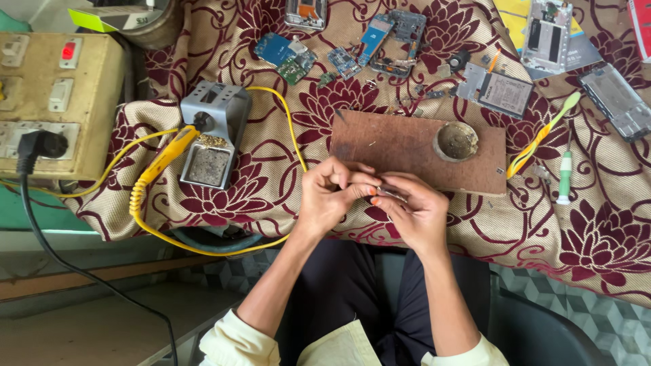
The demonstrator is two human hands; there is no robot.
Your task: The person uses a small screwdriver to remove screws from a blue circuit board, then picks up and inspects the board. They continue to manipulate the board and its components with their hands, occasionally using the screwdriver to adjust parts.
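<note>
together both hands' fingers (371, 192) pinch a small metal part (392, 193).

A single head-worn camera looks steeply down from close above at the maroon-flowered, cloth-covered worktop (271, 190), its near edge and the person's lap.

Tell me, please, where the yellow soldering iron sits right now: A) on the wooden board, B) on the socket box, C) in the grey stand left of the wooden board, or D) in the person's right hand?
C: the yellow iron lies in the grey stand, left of the board, while both hands pinch a small part in front of it.
</note>
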